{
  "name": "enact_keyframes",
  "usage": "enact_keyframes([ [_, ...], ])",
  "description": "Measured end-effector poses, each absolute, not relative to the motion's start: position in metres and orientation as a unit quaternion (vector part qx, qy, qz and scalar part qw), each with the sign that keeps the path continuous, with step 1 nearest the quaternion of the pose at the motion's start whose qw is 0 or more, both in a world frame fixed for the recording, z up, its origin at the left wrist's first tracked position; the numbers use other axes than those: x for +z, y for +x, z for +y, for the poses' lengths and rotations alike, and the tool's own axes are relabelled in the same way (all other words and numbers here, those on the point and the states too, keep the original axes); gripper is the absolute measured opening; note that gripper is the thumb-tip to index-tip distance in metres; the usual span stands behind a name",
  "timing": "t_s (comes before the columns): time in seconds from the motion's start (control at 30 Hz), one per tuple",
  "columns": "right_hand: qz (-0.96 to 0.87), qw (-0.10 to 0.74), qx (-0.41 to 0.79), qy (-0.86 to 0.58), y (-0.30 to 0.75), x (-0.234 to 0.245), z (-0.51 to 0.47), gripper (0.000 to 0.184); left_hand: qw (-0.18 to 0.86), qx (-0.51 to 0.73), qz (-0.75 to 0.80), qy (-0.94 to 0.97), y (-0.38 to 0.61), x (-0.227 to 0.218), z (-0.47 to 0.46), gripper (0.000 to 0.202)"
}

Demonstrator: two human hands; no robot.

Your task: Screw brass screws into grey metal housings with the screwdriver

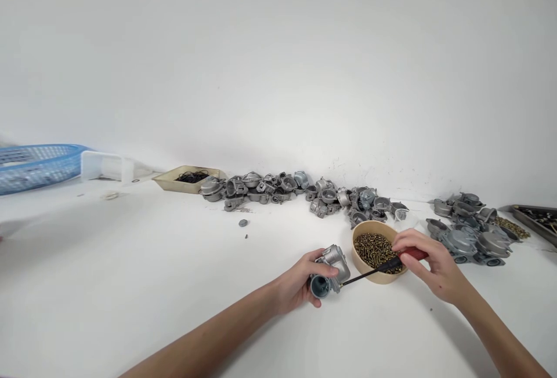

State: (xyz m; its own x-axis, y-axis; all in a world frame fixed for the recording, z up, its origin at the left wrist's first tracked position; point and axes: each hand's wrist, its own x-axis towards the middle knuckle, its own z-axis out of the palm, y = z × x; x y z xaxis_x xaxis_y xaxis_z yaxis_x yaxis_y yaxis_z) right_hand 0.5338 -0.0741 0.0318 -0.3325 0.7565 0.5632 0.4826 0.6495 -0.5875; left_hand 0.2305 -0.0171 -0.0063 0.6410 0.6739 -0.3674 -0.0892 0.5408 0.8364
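Note:
My left hand (300, 282) is closed around a grey metal carburetor body (335, 262), its round bore facing me. In my right hand (430, 262) is a screwdriver (394, 264) with a red and black handle, held by the fingers. Its thin dark shaft points left, and the tip meets the lower right side of the carburetor body, where a small brass-coloured spot shows. Just behind the shaft stands a round tan tub (360, 265) full of small brass screws (373, 250).
Carburetor bodies lie in piles along the wall (261, 186) and at the right (470, 233). A tan tray (174, 184) holds black rings. At the left are a blue basket (43, 178) and a white container (107, 166). A dark tray (537, 221) sits far right.

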Motion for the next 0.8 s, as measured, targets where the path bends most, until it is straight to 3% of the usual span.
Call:
enact_keyframes([
  [0.13, -0.792, 0.441, 0.198, -0.373, 0.5333, 0.0355, -0.0764, 0.017, 0.802, 0.238, 0.355, 0.418, 0.2307, -0.0056, -0.0173, 0.063],
  [0.4, -0.804, 0.412, 0.132, -0.408, 0.5349, 0.0297, -0.0722, 0.015, 0.806, 0.229, 0.349, 0.420, 0.2298, -0.0070, -0.0167, 0.063],
  [0.8, -0.798, 0.432, 0.146, -0.393, 0.5341, 0.0312, -0.0715, 0.014, 0.808, 0.235, 0.338, 0.421, 0.2300, -0.0086, -0.0163, 0.062],
])
